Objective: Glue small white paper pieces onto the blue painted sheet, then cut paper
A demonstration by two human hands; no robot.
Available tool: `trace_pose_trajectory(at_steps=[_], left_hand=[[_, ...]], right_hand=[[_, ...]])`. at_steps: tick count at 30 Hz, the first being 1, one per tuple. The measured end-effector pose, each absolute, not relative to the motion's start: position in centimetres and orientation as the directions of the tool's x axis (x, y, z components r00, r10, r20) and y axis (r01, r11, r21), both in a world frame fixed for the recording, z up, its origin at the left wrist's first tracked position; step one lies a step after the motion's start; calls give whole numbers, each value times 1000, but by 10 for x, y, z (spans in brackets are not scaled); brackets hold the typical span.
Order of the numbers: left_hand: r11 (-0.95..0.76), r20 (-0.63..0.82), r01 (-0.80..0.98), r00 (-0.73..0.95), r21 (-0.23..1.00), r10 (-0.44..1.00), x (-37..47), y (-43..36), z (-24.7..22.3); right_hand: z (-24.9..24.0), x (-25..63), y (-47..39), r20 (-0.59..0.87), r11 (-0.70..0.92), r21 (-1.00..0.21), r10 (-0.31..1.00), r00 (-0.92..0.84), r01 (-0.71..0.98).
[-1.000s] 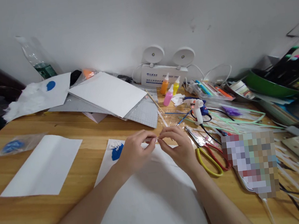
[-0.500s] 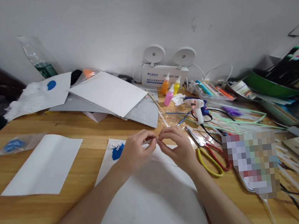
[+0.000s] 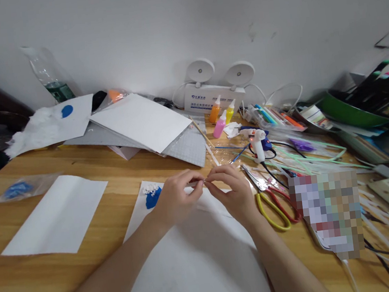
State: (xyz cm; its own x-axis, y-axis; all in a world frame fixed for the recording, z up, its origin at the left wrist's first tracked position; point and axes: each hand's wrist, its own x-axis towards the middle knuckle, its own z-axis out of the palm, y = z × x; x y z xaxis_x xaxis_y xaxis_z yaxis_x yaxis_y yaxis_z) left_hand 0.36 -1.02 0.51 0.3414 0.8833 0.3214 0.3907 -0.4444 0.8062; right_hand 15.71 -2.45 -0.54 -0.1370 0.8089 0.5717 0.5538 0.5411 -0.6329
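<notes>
Above a large white sheet of paper [image 3: 201, 267], my left hand [image 3: 177, 197] pinches a thin whitish strip [image 3: 193, 184], mostly hidden by the fingers. My right hand [image 3: 232, 192] meets it fingertip to fingertip, its thumb and forefinger closed at the strip's end. What exactly lies between the right fingertips is too small to make out. Left of my left hand, a blue patch [image 3: 153, 197] and small white bits [image 3: 150, 188] lie on the sheet's upper corner. Scissors [image 3: 273, 202] with one yellow and one red handle rest just right of my right hand.
A white glue gun [image 3: 257, 143] with a lit red light stands behind the scissors. Small paint-like bottles [image 3: 219, 124] are near the wall. At left lie a blank sheet [image 3: 57, 218] and a bag of blue material [image 3: 18, 188]. Cables and strips [image 3: 388, 217] clutter the right side.
Almost nothing differs. Both hands stay pinched together at the same spot, with only very slight finger movement.
</notes>
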Motion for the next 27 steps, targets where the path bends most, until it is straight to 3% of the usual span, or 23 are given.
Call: trace_pose_trajectory(at_steps=[11, 22, 27], left_hand=[[-422, 299, 379, 341, 824, 891, 4, -11, 6], [-410, 302, 360, 319, 838, 898, 6, -10, 2], [-437, 325, 388, 321, 812, 889, 5, -10, 4]], right_hand=[[-9, 157, -24, 577, 511, -659, 814, -64, 552], [-8, 154, -24, 659, 573, -584, 748, -76, 575], [-4, 153, -25, 612, 536, -614, 787, -80, 580]])
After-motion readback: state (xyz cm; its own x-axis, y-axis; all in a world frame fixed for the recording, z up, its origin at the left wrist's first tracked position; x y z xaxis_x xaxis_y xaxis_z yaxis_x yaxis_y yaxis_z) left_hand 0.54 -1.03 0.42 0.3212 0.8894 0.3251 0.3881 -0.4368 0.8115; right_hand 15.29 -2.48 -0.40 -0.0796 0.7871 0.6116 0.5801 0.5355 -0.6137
